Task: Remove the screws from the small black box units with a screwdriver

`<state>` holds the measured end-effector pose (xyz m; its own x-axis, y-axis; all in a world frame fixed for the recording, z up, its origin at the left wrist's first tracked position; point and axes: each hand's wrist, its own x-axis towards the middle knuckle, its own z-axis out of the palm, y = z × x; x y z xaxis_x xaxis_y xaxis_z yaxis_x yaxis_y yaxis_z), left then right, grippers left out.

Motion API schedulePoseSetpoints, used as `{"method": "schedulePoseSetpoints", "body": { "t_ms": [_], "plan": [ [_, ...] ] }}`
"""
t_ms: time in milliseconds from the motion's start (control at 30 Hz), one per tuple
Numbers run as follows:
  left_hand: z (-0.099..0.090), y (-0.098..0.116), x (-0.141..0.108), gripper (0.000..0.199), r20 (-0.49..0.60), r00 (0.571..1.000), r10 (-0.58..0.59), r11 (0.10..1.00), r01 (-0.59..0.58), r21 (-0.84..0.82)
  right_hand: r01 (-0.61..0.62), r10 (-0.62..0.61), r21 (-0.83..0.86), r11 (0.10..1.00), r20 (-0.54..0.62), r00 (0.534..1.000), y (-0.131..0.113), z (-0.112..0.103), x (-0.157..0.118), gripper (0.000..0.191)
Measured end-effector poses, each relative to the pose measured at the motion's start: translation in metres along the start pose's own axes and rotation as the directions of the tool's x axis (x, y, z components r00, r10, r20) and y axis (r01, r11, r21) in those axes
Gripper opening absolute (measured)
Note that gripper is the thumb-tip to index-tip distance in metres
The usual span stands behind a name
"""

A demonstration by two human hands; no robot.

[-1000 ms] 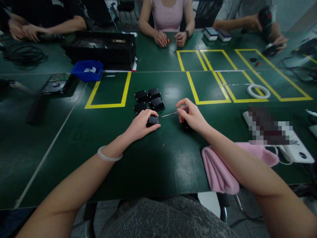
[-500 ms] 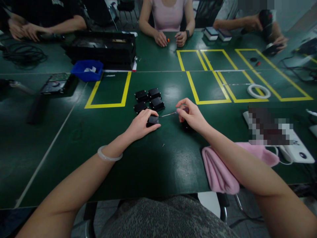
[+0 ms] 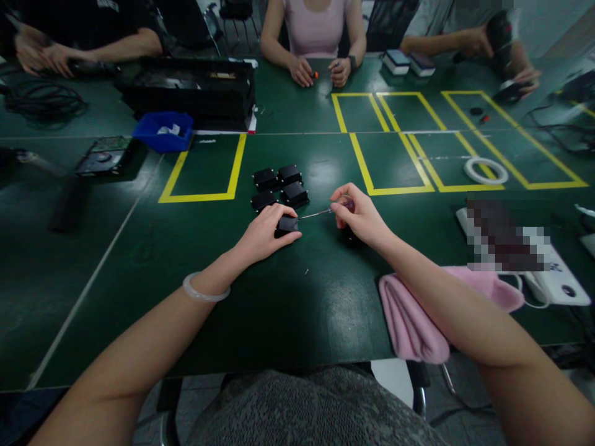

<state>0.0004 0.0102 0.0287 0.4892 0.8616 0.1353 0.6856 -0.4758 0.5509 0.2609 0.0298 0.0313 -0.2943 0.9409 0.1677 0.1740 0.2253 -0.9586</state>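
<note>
My left hand (image 3: 266, 234) is closed around a small black box (image 3: 288, 225), holding it against the green table. In my right hand (image 3: 356, 214) is a screwdriver (image 3: 316, 215), its thin shaft lying nearly level and its tip touching the box's right side. Another dark part (image 3: 349, 235) sits under my right hand, mostly hidden. Just beyond my left hand stand several similar black boxes (image 3: 281, 186) with small bright points at their corners. A tiny screw (image 3: 306, 271) lies on the table nearer to me.
A blue bin (image 3: 165, 132) and a long black housing (image 3: 186, 93) stand at the back left, with a hard drive (image 3: 106, 156) beside them. To the right are a tape ring (image 3: 486, 171), a pink cloth (image 3: 413, 319) and a white power strip (image 3: 562, 266). Co-workers sit opposite.
</note>
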Motion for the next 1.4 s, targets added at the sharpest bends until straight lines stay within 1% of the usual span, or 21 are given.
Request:
{"method": "schedulePoseSetpoints", "body": {
  "t_ms": [200, 433, 633, 800, 1000, 1267, 1400],
  "plan": [
    [-0.0004, 0.0014, 0.0003, 0.035, 0.003, 1.000, -0.003, 1.000, 0.003, -0.004, -0.042, 0.042, 0.021, 0.999, -0.004, 0.999, 0.0014, 0.0016, 0.0010, 0.020],
    [-0.0006, 0.0017, -0.0001, 0.035, 0.008, 1.000, -0.010, 1.000, 0.010, 0.005, -0.019, 0.019, 0.001, 1.000, -0.015, 1.000, -0.0007, 0.0002, 0.0003, 0.015],
    [0.0010, -0.0004, 0.0004, 0.035, -0.003, 1.000, 0.003, 1.000, -0.003, 0.005, -0.012, 0.012, -0.003, 1.000, -0.006, 1.000, 0.0013, 0.0007, 0.0014, 0.020],
    [0.0015, -0.0005, 0.0003, 0.035, -0.007, 1.000, 0.005, 1.000, -0.005, 0.002, -0.004, 0.004, 0.051, 0.999, -0.002, 1.000, 0.0040, 0.0018, 0.0016, 0.023],
    [0.0021, -0.0011, 0.0001, 0.035, -0.012, 1.000, 0.007, 1.000, -0.007, 0.004, -0.010, 0.010, 0.046, 0.999, -0.005, 1.000, 0.0012, 0.0004, 0.0015, 0.015],
    [0.0016, -0.0011, -0.0003, 0.035, -0.008, 1.000, 0.009, 1.000, -0.009, 0.000, -0.010, 0.010, 0.025, 1.000, -0.018, 1.000, 0.0054, 0.0010, 0.0023, 0.016],
    [0.0013, -0.0002, -0.0004, 0.036, -0.004, 1.000, 0.003, 1.000, -0.003, 0.000, -0.025, 0.025, 0.008, 1.000, -0.007, 1.000, 0.0011, -0.0001, 0.0010, 0.007]
  ]
}}
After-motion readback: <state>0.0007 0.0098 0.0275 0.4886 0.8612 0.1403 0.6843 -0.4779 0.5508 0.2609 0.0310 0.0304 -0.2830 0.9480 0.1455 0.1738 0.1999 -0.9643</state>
